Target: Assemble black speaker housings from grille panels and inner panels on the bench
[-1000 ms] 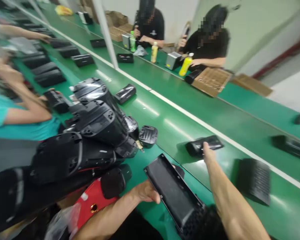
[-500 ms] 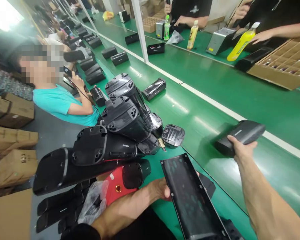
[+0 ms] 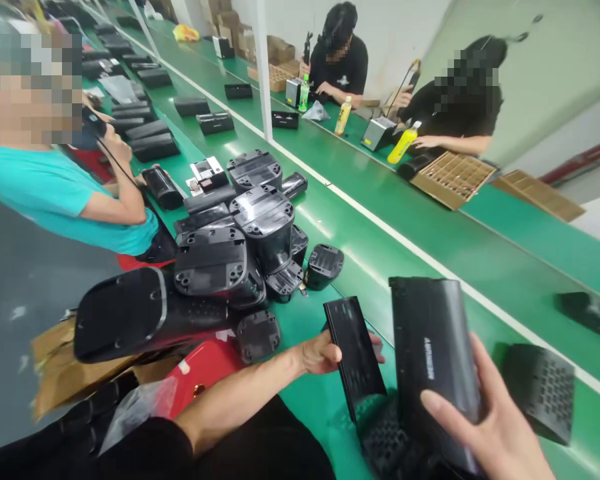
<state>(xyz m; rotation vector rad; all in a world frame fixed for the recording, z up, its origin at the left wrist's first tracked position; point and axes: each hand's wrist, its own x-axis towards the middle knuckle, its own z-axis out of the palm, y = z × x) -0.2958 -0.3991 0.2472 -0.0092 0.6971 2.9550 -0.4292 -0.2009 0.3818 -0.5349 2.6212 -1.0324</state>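
Observation:
My left hand (image 3: 323, 352) is closed on the edge of a thin black plastic panel (image 3: 357, 353), thumb in front and fingertips showing past its far side. My right hand (image 3: 500, 420) grips a black plastic housing (image 3: 430, 340) with pale lettering, its thumb across the lettered face. The housing is held up just right of the panel, apart from it at the top. Below both lies a black part with a perforated face (image 3: 385, 430), partly hidden by the housing. Another perforated black housing (image 3: 540, 390) rests on the green belt beyond my right hand.
Stacked large black housings (image 3: 215, 267) stand left of my hands, beside a loose black end piece (image 3: 325, 265). A red stool (image 3: 205, 373) is below them. A co-worker in a turquoise shirt (image 3: 65, 193) sits at left; others work across the belt (image 3: 360, 240) near bottles and a divided carton (image 3: 453, 177).
My right hand has lifted the lettered housing off the belt and brought it beside the panel. My left hand still holds the panel, now more upright. The view has shifted.

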